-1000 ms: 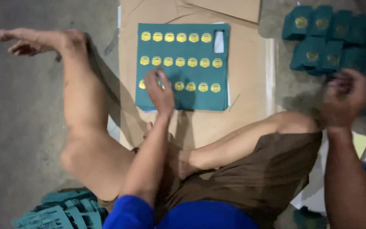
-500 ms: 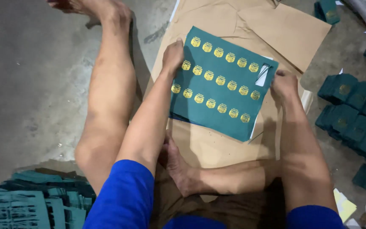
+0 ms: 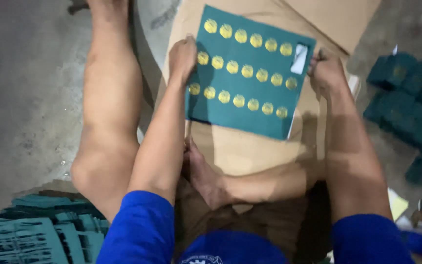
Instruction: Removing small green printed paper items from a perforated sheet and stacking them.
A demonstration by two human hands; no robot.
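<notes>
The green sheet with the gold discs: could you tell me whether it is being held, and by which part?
Yes: the left hand grips the green sheet at its left edge, the right hand at its right edge.

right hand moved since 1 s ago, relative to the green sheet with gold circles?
Yes. The right hand came in from beside the dark green boxes and now grips the right edge of the green sheet with gold circles on the brown cardboard.

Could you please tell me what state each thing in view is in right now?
Teal sheet: lying flat on the cardboard, gold stickers in three rows.
Left hand: gripping the sheet's left edge.
Right hand: closed at its right edge.
Cardboard: flat on the floor.
Teal boxes: loosely heaped at right.
</notes>
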